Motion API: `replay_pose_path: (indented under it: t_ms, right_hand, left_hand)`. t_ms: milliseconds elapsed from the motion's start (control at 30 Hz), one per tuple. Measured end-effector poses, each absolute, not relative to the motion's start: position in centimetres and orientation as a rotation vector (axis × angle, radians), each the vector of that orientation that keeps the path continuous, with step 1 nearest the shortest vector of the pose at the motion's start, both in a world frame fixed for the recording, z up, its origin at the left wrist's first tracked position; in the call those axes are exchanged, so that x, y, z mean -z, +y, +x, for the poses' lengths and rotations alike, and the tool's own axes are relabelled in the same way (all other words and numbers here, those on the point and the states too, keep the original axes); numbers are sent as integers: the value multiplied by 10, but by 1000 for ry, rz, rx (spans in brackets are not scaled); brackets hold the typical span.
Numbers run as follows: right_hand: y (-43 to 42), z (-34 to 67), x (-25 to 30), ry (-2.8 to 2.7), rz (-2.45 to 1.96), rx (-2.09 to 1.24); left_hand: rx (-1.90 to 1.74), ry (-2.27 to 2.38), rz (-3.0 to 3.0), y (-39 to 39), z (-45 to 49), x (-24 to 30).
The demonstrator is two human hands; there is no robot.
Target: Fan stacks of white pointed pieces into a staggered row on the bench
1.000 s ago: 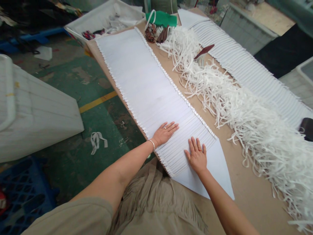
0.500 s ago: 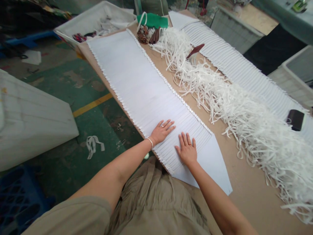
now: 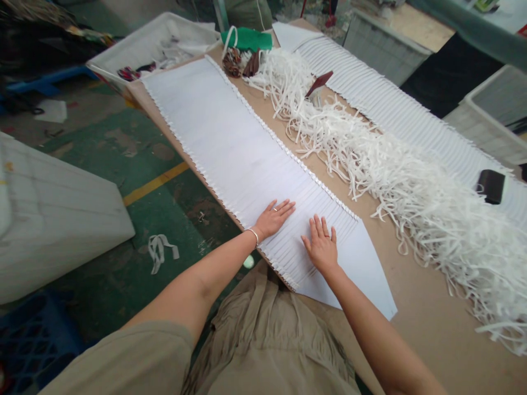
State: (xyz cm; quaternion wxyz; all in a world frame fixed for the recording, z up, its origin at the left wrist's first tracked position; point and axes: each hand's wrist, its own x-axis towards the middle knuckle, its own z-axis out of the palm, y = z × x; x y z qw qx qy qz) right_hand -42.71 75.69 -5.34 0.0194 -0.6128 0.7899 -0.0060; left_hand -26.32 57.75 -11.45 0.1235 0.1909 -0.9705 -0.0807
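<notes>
A long row of overlapping white sheets (image 3: pixel 230 131) stretches diagonally across the brown tabletop, with small white tabs along both long edges. Flat on this row, fingers spread, lies my left hand (image 3: pixel 275 218), a ring and a bracelet on it. To its right my right hand (image 3: pixel 321 246) rests palm down near the row's close end, its fingers stretched out. Neither hand grips anything. The sheet at the close end shows a wide plain area with a slanted edge.
Loose white strips (image 3: pixel 379 159) form a long heap beside the row. Beyond it runs a second row of sheets (image 3: pixel 391 99), with a small black object (image 3: pixel 491 186) on it. A green cloth (image 3: pixel 247 39) and a white bin (image 3: pixel 164 27) are at the far end. Another bin (image 3: pixel 61 214) stands left.
My right hand has shifted slightly to the right and away from my left hand. The left stays at about the same spot on the sheets. The whole view has shifted a little.
</notes>
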Motion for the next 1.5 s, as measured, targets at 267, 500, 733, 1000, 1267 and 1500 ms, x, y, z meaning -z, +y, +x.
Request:
replay_pose_path:
  t_ms: [267,500,733,1000,1267,1500]
  right_hand:
    - [725,-414,76,2278,-1930,20]
    - [747,-416,69,2382,-1889,38]
    - [785,-423,71,2488,-1792,-24]
    - [791,-434,66,2536,-1733,38]
    - [788,-444,78,2554,-1676,-1]
    - [793,-446,75,2546,-1660,-44]
  left_hand:
    - [296,-2837,570,575,-264,122]
    - [299,-2815,606,587,-271,110]
    - [323,-2912,365,614,-283,108]
    - [294,-2919,380,621,-290,102]
    - [331,-2943,231,639,-308,101]
    - [355,-2919,225,636,-306,103]
